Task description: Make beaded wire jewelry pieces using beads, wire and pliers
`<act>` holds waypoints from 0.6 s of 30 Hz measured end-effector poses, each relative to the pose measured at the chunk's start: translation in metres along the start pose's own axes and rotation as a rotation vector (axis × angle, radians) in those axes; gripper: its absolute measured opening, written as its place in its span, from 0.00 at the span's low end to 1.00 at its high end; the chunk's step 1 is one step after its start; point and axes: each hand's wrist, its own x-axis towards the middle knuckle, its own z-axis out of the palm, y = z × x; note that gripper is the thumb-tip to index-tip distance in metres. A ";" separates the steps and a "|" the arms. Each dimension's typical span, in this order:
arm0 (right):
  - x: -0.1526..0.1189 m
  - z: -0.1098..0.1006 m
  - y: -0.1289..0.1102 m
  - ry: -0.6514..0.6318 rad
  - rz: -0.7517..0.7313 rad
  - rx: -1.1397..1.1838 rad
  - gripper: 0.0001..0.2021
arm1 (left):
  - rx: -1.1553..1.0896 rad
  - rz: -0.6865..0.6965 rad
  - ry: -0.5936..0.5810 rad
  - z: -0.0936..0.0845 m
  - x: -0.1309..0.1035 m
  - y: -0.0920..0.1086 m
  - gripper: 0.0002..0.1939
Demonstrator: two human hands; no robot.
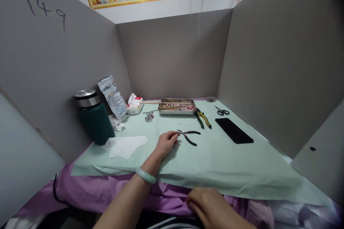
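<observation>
My left hand (166,144), with a pale green bangle (145,175) on its wrist, rests on the table. Its thumb and fingertips are pinched together right at the jaws of small black-handled pliers (185,135). The pliers lie with their handles spread apart to the right; whether the fingers hold them or some tiny piece is too small to tell. My right hand (208,204) is low at the table's front edge, over purple cloth (169,198). Its fingers are curled in, and anything inside them is hidden.
A metal tray (177,113) of small beads stands at the back, beside yellow-green pliers (203,118). Scissors (222,111) and a black phone (234,131) lie right. Leftward are a small beaded heap (149,117), white paper (126,146) and a green bottle (96,123). Grey partitions (174,57) enclose the table.
</observation>
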 end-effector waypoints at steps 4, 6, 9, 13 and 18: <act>0.021 0.054 0.041 0.103 0.014 -0.062 0.16 | -0.009 -0.007 -0.007 0.001 0.000 0.000 0.16; 0.023 0.063 0.049 0.058 0.012 -0.053 0.12 | -0.016 -0.009 -0.011 0.001 0.000 0.000 0.16; 0.015 0.052 0.039 0.079 -0.077 0.083 0.12 | -0.030 -0.011 -0.014 0.000 0.000 -0.001 0.16; -0.007 0.009 0.003 0.055 -0.031 0.447 0.11 | -0.058 -0.025 -0.019 0.000 0.001 -0.002 0.17; -0.030 -0.039 -0.020 -0.105 -0.021 0.545 0.10 | -0.128 -0.055 -0.022 0.000 0.002 -0.001 0.17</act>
